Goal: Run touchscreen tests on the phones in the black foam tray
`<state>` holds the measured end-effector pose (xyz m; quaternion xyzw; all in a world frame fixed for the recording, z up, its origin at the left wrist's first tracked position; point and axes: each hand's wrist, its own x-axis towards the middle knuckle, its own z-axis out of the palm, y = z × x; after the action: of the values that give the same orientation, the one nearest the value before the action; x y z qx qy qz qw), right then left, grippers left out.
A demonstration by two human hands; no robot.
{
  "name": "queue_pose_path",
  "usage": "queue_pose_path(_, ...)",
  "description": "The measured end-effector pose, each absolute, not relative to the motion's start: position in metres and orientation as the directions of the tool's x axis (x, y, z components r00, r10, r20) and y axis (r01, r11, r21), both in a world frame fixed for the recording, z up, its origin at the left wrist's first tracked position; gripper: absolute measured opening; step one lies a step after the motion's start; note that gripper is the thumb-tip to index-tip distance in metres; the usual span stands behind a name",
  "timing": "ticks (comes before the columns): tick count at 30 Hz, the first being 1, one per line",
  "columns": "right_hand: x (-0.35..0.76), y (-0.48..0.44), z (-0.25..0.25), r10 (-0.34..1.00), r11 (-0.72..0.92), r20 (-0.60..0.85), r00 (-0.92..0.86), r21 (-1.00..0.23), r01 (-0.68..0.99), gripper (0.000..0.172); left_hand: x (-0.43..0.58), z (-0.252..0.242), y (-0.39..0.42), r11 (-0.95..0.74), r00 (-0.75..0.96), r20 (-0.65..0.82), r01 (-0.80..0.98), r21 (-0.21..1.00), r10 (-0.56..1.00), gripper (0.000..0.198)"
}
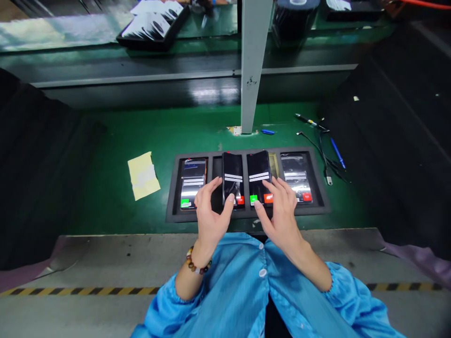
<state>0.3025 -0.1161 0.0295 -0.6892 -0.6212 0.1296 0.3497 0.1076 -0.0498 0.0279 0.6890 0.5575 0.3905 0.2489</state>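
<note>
Blue smock [243,281] lowermost; above it, both hands over one dark tray [171,192] seating four phones, screens lit. Left hand [209,213], half open: thumb on the second phone [233,176], forefinger at its left edge; pinch or mere touch cannot be told. Right hand [282,213], open: fingertips flat on the third phone [259,171]. First phone [193,183] and fourth phone [298,178] lie untouched. Judged step: screen checks on the middle pair; a press calls for one fingertip square on a coloured field. Alongside: one yellow sheet [143,176], one blue pen [337,152], one cable [322,157].

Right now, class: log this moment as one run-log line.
left hand on second phone from left | right hand on third phone | black tray on green mat | yellow note left of tray
</note>
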Motion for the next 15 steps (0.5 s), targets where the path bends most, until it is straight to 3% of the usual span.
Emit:
queue_pose_path(10, 0.306, -0.118, 0.022, 0.954, -0.012, 0.214, 0.21, -0.672, 0.741, 0.053, 0.132, 0.035, -0.056, -0.518, 0.305, 0.431, 0.644, 0.563, 0.849, 0.058)
queue_pose_path(15, 0.313, -0.118, 0.014, 0.961, -0.07, 0.147, 0.235, -0.692, 0.718, 0.055, 0.134, 0.029, -0.057, -0.531, 0.341, 0.409, 0.604, 0.594, 0.846, 0.06)
